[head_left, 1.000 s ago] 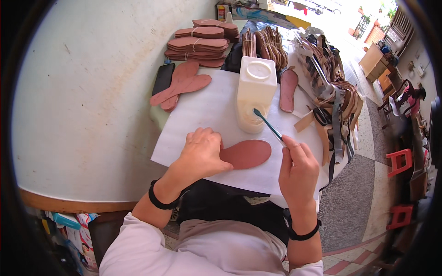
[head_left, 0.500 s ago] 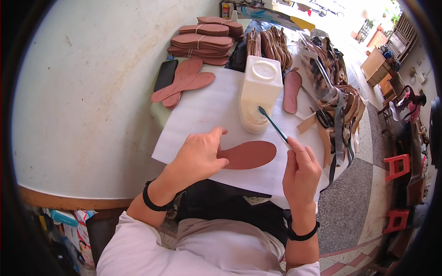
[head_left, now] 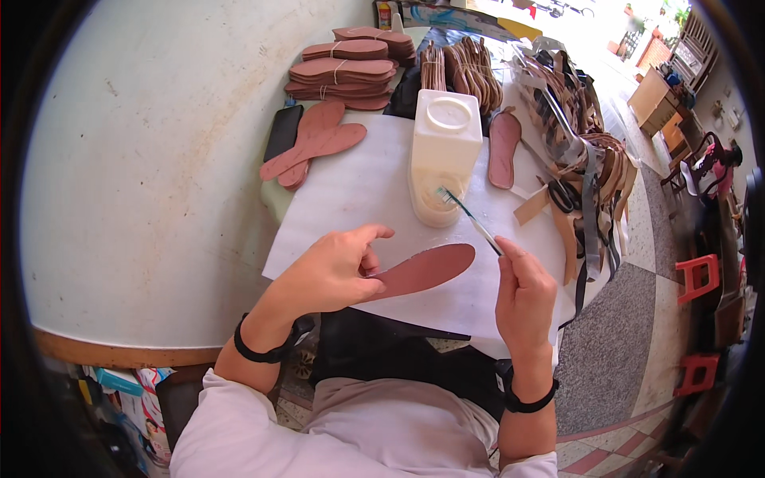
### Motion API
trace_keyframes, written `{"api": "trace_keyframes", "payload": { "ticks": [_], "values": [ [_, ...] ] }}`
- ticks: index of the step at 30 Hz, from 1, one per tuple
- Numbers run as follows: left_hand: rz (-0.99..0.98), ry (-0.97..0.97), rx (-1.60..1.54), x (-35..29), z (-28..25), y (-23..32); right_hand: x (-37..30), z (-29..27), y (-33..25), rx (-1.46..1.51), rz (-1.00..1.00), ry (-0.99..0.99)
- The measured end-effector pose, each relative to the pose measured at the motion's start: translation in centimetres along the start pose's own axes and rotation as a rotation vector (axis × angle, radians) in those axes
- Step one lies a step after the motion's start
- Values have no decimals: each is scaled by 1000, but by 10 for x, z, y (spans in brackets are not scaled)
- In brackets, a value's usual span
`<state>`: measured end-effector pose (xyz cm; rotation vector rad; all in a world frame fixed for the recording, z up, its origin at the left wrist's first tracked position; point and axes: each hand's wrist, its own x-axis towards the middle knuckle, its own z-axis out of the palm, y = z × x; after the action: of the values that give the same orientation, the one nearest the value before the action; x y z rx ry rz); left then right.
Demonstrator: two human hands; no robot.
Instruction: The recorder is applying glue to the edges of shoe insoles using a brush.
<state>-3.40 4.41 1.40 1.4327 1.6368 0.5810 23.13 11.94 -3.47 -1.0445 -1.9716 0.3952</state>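
A reddish-brown shoe insole [head_left: 428, 269] is pinched at its left end between the thumb and fingers of my left hand [head_left: 325, 267]. It is tilted, one long edge raised from the white sheet [head_left: 351, 191]. My right hand [head_left: 526, 295] grips a toothbrush [head_left: 472, 220] by its pale handle end. The bristles are at the opening of a white plastic container [head_left: 448, 147], which holds something whitish; whether they touch it I cannot tell. Part of the insole is hidden behind my left hand.
Bundled insoles [head_left: 339, 80] are stacked at the far left, near a dark phone [head_left: 284, 134] and loose crossed insoles [head_left: 319, 143]. Another insole [head_left: 504, 149] lies right of the container. Scissors [head_left: 565, 196] and a heap of strips [head_left: 594, 167] crowd the table's right side.
My left hand has tilted the insole up from the sheet. In my right hand the toothbrush has turned, its bristles now showing sideways at the container's opening.
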Motion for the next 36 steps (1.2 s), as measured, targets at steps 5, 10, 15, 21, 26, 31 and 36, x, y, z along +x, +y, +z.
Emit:
{"api": "trace_keyframes", "payload": {
  "ticks": [5, 10, 15, 21, 26, 31, 36],
  "values": [
    [83, -6, -27, -3, 1, -14, 0, -5, 4, 12, 51, -14],
    [12, 28, -49, -5, -1, -11, 0, -8, 2, 20, 113, -26],
    [29, 46, 132, -3, 0, -18, -2, -7, -5, 41, 178, 3],
    [-15, -14, 43, -2, -2, -19, -8, -2, 0, 33, 150, 8],
    [-56, -119, -221, -1, -3, -26, -8, -2, 0, 55, 124, -7],
    [-58, -199, -410, 4, 6, -30, -9, 1, 4, 63, 57, 57],
    [-34, -171, -388, 12, 17, -32, -9, -9, 0, 65, 85, 105]
  ]
}}
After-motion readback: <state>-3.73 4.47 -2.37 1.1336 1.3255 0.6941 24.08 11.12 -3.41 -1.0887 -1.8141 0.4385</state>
